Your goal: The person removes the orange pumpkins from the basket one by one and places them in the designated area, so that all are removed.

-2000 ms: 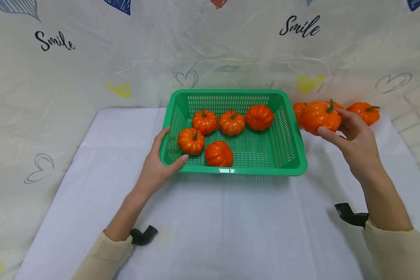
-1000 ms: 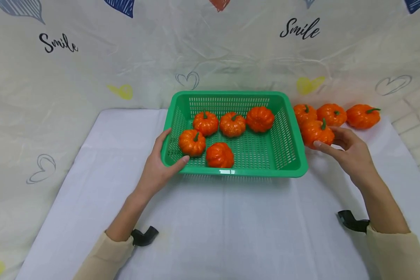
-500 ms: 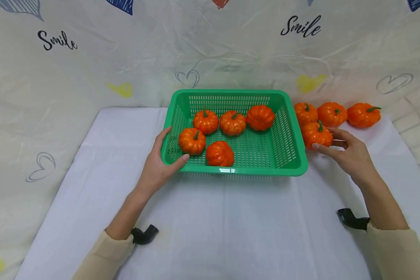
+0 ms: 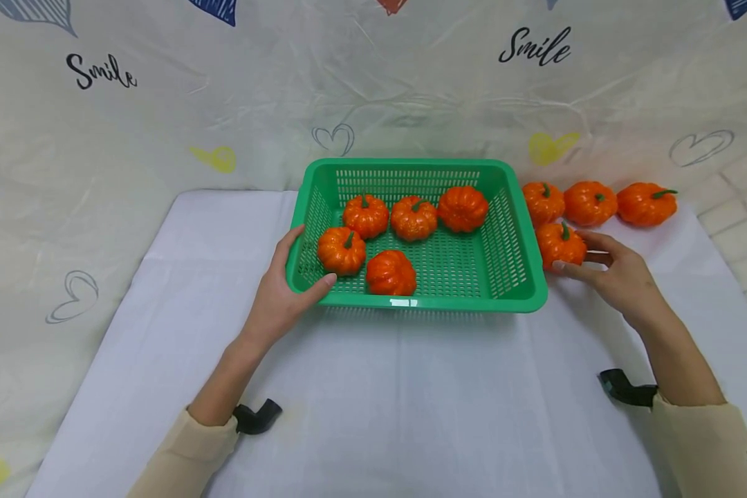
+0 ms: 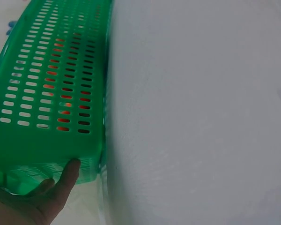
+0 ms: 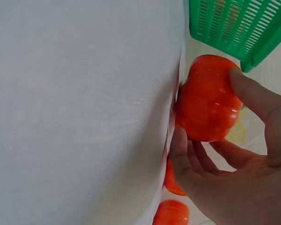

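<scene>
A green plastic basket (image 4: pixel 411 303) with slotted walls holds several small orange pumpkins (image 4: pixel 413 218). At its near left corner my left hand (image 4: pixel 279 299) grips the rim, thumb over the front edge and fingers along the left side. To the right of the basket, my right hand (image 4: pixel 619 275) holds another orange pumpkin (image 4: pixel 559 245) by its side, between thumb and fingers. In the right wrist view this pumpkin (image 6: pixel 208 98) sits low against the white cloth, close to the basket wall (image 6: pixel 225 28). Its green stem points up in the head view.
Behind the held pumpkin, a left pumpkin (image 4: pixel 543 202), a middle pumpkin (image 4: pixel 590 203) and a right pumpkin (image 4: pixel 646 205) stand in a row along the table's back edge. White cloth (image 4: pixel 398 401) covers the table. A printed sheet (image 4: pixel 411 83) hangs behind it.
My right hand has lowered the pumpkin from above the back row and brought it nearer, down beside the basket's right wall. The left hand and basket have stayed put.
</scene>
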Tool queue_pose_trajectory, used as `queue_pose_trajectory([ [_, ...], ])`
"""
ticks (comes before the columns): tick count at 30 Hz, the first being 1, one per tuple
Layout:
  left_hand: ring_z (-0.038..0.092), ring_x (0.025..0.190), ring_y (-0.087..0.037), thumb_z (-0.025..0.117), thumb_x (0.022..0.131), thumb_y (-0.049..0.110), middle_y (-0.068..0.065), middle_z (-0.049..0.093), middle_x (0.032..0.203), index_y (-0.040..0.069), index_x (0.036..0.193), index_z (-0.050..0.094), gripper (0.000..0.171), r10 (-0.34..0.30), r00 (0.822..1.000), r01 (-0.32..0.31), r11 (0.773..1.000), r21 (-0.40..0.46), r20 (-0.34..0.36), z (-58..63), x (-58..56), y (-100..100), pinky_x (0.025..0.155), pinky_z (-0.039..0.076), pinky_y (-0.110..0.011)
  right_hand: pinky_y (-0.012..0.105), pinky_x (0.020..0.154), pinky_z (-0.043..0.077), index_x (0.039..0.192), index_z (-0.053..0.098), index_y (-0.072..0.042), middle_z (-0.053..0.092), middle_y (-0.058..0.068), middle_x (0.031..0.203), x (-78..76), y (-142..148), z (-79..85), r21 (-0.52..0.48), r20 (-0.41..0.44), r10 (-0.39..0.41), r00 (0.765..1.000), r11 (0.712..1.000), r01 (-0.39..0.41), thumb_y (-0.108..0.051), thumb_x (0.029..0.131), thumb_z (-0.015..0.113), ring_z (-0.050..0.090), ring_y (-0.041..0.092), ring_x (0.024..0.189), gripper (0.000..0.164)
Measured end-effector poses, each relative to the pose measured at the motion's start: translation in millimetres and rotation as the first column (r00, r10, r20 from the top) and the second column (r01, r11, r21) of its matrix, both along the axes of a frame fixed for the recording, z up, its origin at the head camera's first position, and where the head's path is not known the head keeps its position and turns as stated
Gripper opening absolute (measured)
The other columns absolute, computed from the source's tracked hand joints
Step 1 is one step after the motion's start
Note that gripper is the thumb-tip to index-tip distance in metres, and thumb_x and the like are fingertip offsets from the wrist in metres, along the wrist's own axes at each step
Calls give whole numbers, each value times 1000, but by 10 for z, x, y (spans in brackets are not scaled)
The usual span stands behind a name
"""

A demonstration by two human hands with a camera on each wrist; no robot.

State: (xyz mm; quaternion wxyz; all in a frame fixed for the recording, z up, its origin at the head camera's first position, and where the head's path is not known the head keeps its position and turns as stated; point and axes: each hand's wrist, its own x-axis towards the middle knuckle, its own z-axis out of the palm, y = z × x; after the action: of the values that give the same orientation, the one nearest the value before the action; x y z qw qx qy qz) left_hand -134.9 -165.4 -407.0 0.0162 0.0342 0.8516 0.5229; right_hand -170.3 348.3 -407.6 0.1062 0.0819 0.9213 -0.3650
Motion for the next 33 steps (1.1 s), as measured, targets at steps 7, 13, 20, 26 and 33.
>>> queue_pose_trajectory([
  [7, 29, 157, -22, 74, 92, 50, 9, 24, 172, 45, 162, 21, 89, -2, 1000, 2, 1000, -1, -3, 3, 0, -7, 125, 31, -63, 54, 96, 50, 168, 18, -16, 28, 25, 166, -11, -6, -1, -7, 21, 18, 1000, 1000, -18, -62, 92, 69, 32, 49, 144, 102],
  [13, 28, 157, -21, 74, 92, 50, 10, 23, 172, 44, 163, 21, 89, -4, 1000, 4, 1000, 3, -4, 2, -4, -7, 125, 30, -63, 68, 105, 45, 168, 14, -16, 25, 27, 168, -24, -22, 12, -9, 20, 41, 999, 999, -41, -57, 96, 67, 31, 52, 144, 99],
  [20, 29, 157, -22, 74, 91, 51, 9, 24, 172, 44, 162, 21, 89, -1, 1000, 1, 1000, 0, 0, 18, 2, -1, 125, 30, -63, 67, 104, 45, 168, 13, -13, 30, 31, 162, -36, -26, 6, -11, 29, 48, 998, 999, -47, -58, 95, 68, 33, 53, 142, 101],
  [26, 28, 158, -22, 74, 91, 50, 9, 24, 172, 43, 163, 21, 90, -2, 1000, 2, 1000, 2, 0, 24, 9, 2, 125, 29, -63, 76, 109, 39, 168, 10, -12, 23, 33, 166, -51, -18, -8, -23, 38, 60, 997, 998, -59, -57, 96, 68, 30, 56, 143, 103],
  [33, 28, 158, -22, 74, 91, 51, 8, 24, 172, 44, 163, 21, 89, 4, 1000, -4, 1000, -3, 2, 15, 5, 1, 126, 29, -63, 77, 108, 39, 169, 9, -15, 23, 34, 164, -48, -31, -16, -36, 36, 65, 997, 997, -63, -56, 95, 69, 30, 56, 142, 104],
])
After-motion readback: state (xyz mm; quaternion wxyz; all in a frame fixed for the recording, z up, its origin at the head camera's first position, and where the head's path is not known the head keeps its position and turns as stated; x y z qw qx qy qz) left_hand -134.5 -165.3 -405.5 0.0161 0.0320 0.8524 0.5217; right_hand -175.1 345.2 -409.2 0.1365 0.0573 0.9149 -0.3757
